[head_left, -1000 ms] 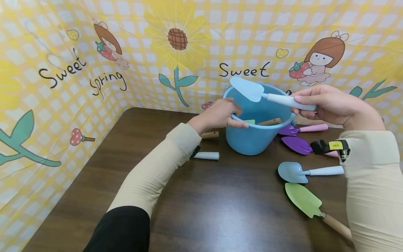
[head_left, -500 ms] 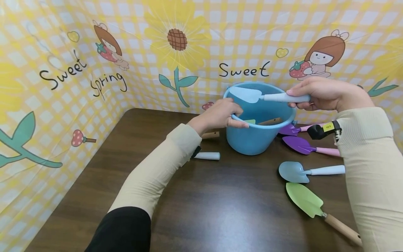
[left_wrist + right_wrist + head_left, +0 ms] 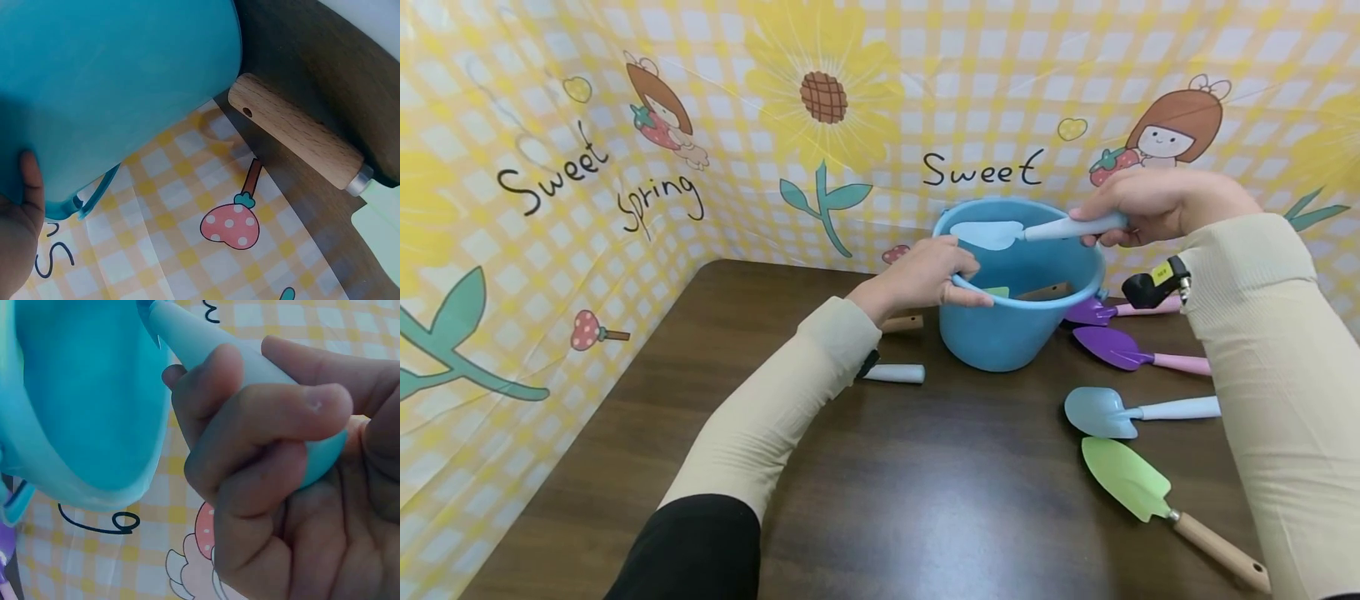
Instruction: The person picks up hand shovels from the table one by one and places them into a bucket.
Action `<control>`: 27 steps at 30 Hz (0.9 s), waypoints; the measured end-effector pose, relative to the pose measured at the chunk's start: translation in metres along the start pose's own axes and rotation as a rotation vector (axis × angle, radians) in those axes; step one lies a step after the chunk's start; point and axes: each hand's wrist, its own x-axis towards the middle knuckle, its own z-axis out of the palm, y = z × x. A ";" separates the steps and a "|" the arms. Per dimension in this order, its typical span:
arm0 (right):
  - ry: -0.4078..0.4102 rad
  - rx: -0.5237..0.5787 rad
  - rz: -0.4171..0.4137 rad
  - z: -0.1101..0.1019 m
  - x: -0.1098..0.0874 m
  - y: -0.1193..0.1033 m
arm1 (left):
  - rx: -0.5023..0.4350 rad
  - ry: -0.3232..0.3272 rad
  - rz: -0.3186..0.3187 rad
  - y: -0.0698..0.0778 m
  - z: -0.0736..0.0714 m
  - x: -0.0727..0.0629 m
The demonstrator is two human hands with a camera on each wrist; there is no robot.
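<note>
A blue bucket [image 3: 1000, 337] stands upright at the back of the table. My left hand [image 3: 921, 275] grips its near-left rim, fingers over the edge and thumb outside. In the left wrist view the bucket's wall [image 3: 112, 75] fills the upper left. My right hand [image 3: 1157, 204] holds the handle of a light blue trowel [image 3: 988, 234], whose blade points left over the bucket's opening. Curled fingers wrap that pale handle [image 3: 212, 344] in the right wrist view. Inside the bucket lie a wooden handle [image 3: 1045, 292] and a bit of something green [image 3: 997, 292].
Right of the bucket lie two purple trowels [image 3: 1108, 346] with pink handles, a blue hand shovel [image 3: 1097, 411] and a green trowel [image 3: 1126, 477]. Left of it, partly behind my arm, are a pale blue handle [image 3: 895, 373] and a wooden-handled green tool [image 3: 294, 131]. Checked cloth [image 3: 865, 50] hangs behind.
My right hand has moved left and slightly up with the trowel, and the blade has levelled and lowered into the bucket's opening area. My left hand stays on the rim.
</note>
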 end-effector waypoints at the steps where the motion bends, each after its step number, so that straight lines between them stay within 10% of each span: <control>1: 0.005 0.000 0.012 0.000 0.001 -0.003 | 0.002 0.000 0.002 0.000 0.000 0.000; 27: 0.025 0.040 0.135 0.023 0.045 -0.029 | 0.022 0.008 -0.014 -0.003 0.003 -0.001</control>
